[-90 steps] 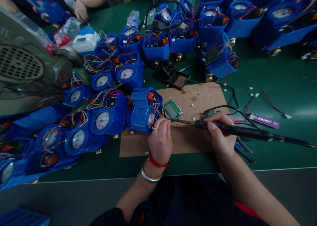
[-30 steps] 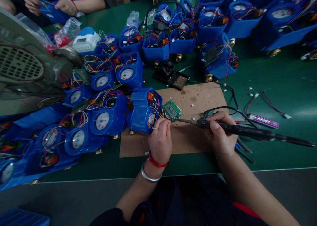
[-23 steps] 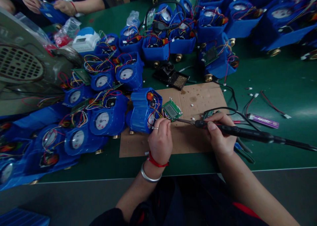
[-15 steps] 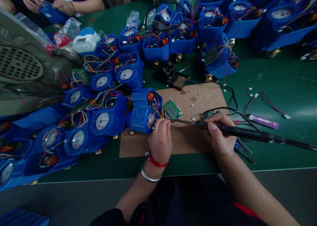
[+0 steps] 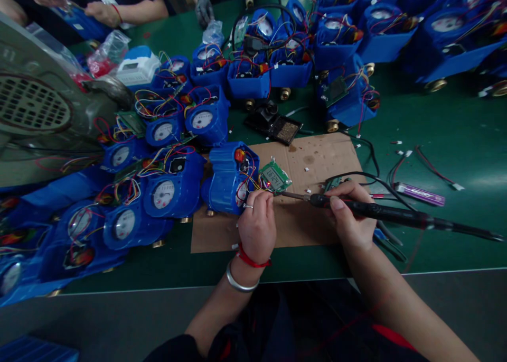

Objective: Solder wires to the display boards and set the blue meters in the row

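In the head view, the circuit board [image 5: 282, 170] lies on the cardboard sheet [image 5: 317, 227], just beside the open blue meter [image 5: 224, 172] and at the tips of our left hand [image 5: 257, 227]. The board is green and roughly square, set at a slant to us, with small pale bits standing at its corners. Its grey screen [image 5: 272, 175] shows dark digits, too small for us to read surely, and a red light [image 5: 268, 184] glows at its near left edge. Thin red, yellow, white and dark wires [image 5: 253, 179] run between the board and the meter, which has a ribbed blue back, an orange-red part [image 5: 240, 155] inside and a white dial [image 5: 241, 194] partly hidden by our fingers.

The fingertips of our left hand are drawn close together at the board's near edge; we cannot tell whether they pinch the board, a wire or nothing. Our right hand [image 5: 354, 214] is closed around the black handle of the soldering iron [image 5: 382, 212], held like a pen. The iron's tip points left and reaches the board's near edge beside our left fingertips; whether it touches, we cannot tell. Beyond the cardboard sits a black iron stand [image 5: 273, 120].
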Action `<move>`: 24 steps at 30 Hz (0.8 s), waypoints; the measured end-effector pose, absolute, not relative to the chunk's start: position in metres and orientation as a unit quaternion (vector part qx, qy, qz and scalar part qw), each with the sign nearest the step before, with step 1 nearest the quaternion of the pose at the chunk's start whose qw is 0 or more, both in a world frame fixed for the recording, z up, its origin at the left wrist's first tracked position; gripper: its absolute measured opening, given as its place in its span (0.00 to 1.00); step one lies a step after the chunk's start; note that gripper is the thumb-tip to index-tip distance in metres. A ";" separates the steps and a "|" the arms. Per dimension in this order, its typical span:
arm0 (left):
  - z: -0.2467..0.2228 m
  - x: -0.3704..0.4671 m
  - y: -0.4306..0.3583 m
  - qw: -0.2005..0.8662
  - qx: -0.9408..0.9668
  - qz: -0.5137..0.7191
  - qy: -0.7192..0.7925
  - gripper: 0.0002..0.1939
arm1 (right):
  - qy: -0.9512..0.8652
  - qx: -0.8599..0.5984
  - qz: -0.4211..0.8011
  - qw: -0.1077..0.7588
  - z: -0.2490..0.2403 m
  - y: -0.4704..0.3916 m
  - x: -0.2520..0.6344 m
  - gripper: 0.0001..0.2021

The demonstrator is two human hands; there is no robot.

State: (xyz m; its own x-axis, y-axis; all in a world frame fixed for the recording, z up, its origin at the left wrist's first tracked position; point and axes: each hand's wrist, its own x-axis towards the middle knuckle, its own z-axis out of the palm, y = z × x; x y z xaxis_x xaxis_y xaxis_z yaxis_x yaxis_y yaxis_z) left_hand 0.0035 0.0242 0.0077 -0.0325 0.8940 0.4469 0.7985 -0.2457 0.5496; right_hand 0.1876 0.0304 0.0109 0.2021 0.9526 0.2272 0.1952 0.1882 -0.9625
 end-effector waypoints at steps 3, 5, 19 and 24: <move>0.008 0.004 0.024 0.066 0.692 0.381 0.610 0.07 | -0.533 -0.540 0.337 0.558 0.012 0.031 0.187 0.11; 0.008 0.004 0.024 0.068 0.691 0.381 0.611 0.08 | -0.533 -0.541 0.337 0.556 0.012 0.031 0.187 0.11; 0.009 0.004 0.025 0.067 0.691 0.376 0.614 0.08 | -0.519 -0.530 0.344 0.576 0.011 0.030 0.185 0.10; 0.009 0.004 0.025 0.060 0.694 0.378 0.610 0.08 | -0.479 -0.505 0.366 0.618 0.013 0.031 0.183 0.10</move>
State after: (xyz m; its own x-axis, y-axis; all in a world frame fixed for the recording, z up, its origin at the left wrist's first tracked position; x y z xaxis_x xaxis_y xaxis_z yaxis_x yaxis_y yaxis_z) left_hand 0.0038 0.0248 0.0092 -0.0302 0.8916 0.4518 0.8006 -0.2491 0.5450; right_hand 0.1832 0.0310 0.0131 0.2734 0.9357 0.2230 0.0321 0.2228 -0.9743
